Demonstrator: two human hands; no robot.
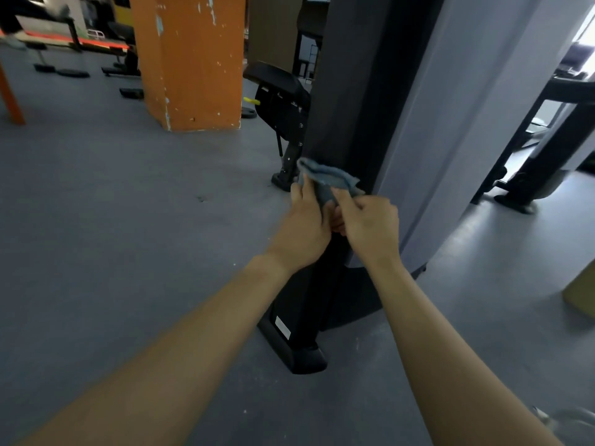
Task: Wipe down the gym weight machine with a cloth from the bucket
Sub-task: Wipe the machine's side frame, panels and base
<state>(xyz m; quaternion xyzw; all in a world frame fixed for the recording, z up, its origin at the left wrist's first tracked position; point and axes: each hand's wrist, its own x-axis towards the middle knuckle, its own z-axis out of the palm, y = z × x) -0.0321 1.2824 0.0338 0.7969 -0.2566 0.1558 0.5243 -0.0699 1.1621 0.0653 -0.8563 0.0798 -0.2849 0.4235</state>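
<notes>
A grey-blue cloth point(325, 178) is bunched between both hands, right in front of the tall dark weight machine point(354, 91). My left hand point(306, 226) grips the cloth's left side with the thumb up along it. My right hand point(370, 223) pinches its right side with curled fingers. The cloth's upper edge lies against or very close to the machine's black upright panel. The machine's black foot point(296, 346) with a white label stands on the floor below my arms. No bucket is in view.
An orange pillar point(190, 59) stands at the back left, with benches and weight plates point(72, 73) on the grey floor beyond. A black seat with a yellow lever point(251, 100) sits behind the machine. Another machine's frame point(531, 162) is at right; a cardboard box point(579, 294) at the right edge.
</notes>
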